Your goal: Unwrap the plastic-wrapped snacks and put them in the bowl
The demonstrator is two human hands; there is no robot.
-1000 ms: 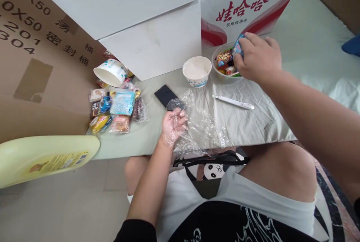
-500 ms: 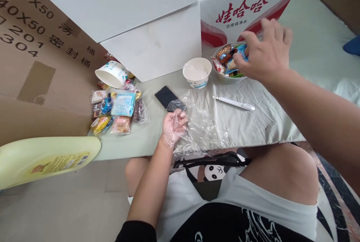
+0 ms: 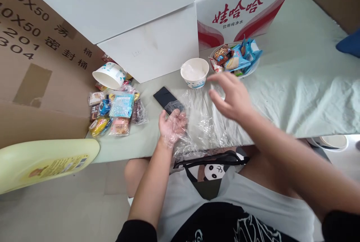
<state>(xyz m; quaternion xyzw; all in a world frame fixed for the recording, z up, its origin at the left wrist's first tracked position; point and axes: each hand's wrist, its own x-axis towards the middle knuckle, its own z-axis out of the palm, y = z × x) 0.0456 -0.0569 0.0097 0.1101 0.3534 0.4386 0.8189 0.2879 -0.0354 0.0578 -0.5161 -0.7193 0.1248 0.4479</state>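
Note:
My left hand (image 3: 172,126) lies palm up near the bench's front edge. Its fingers are loosely curled but apart, with a thin clear plastic bag (image 3: 201,131) draped over them. Just beyond its fingertips lies a black smartphone (image 3: 165,98), partly under the plastic. To the right, my right hand (image 3: 230,97) is in the air, slightly blurred, thumb and fingers apart and nothing visible between them. Near its fingertips stands a white paper bowl (image 3: 195,73) with something clear inside. Behind that hand, a clear bowl (image 3: 254,70) holds wrapped snacks (image 3: 237,58).
Wrapped snacks (image 3: 120,105) are piled on the left beside a tipped paper bowl (image 3: 109,75). White cartons (image 3: 152,43) and a brown cardboard box (image 3: 42,62) stand behind. A pale yellow bottle (image 3: 50,163) juts in at the left front. A panda-print bag (image 3: 210,170) is on my lap.
My right hand has moved from above the snack bowl toward me and left. The white pen-like cutter is now hidden behind it. My left hand's fingers have uncurled somewhat.

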